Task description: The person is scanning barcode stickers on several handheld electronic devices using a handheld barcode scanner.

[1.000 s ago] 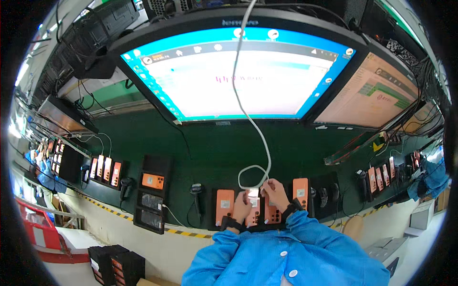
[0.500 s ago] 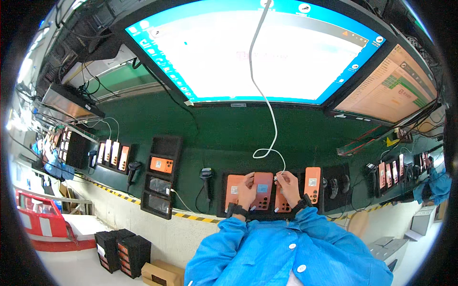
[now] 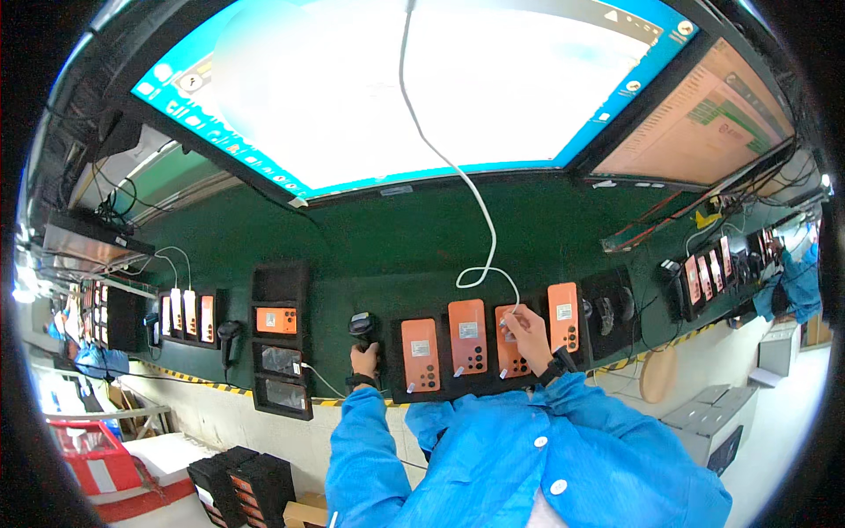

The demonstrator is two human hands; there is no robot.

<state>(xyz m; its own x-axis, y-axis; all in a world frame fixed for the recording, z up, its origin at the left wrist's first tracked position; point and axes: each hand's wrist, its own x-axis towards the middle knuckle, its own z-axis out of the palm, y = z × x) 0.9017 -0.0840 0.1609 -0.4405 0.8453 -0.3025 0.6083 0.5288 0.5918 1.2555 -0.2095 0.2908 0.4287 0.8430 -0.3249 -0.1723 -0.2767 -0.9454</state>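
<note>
Fingers of the right hand (image 3: pixel 528 334) pinch the plug of the thin, limp white cable (image 3: pixel 482 231) at the third orange phone (image 3: pixel 510 339), best held by this stiff plug, while the left hand (image 3: pixel 363 361) wraps the black scanner (image 3: pixel 362 327) left of it.

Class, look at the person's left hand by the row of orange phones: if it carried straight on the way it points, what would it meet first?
The left hand points up the bench and is already at the black handheld scanner, so it would meet that first. Beyond lies the green mat. Whether the fingers grip the scanner is unclear.
</note>
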